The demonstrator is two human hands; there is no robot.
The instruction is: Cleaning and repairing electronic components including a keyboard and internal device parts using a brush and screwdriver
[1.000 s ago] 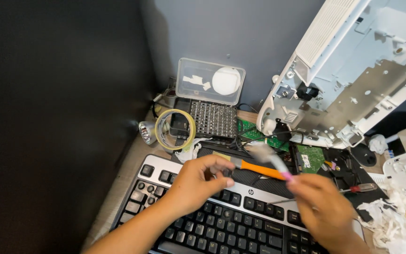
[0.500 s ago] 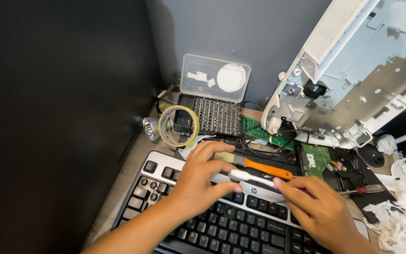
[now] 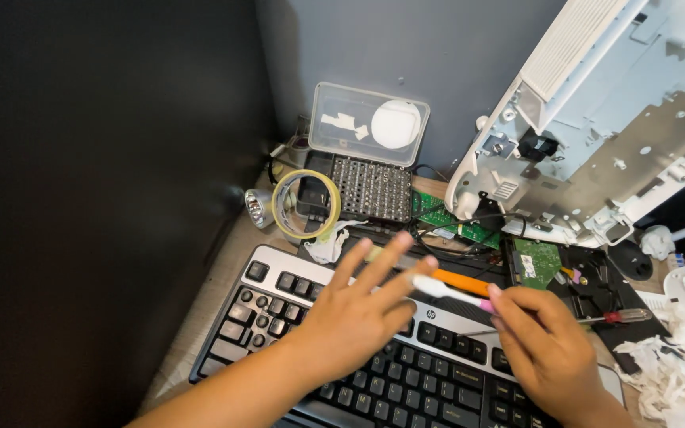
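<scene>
Two hands [image 3: 358, 317] [image 3: 545, 349] over keyboard [image 3: 279, 309], right perhaps pinching toothbrush [image 3: 449, 292], tape roll [image 3: 305, 204] behind

Your left hand [image 3: 350, 321] is covering part of the keyboard [image 3: 279, 297], and your right hand [image 3: 552, 357] is running off the bottom edge. The white printer chassis [image 3: 596, 119] is being cropped top and right. The orange tool [image 3: 461, 282] is lying half hidden.

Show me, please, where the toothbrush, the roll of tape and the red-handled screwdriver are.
toothbrush [image 3: 447, 292], head view, white neck.
roll of tape [image 3: 281, 208], head view, yellowish left rim.
red-handled screwdriver [image 3: 626, 315], head view, red handle.
</scene>
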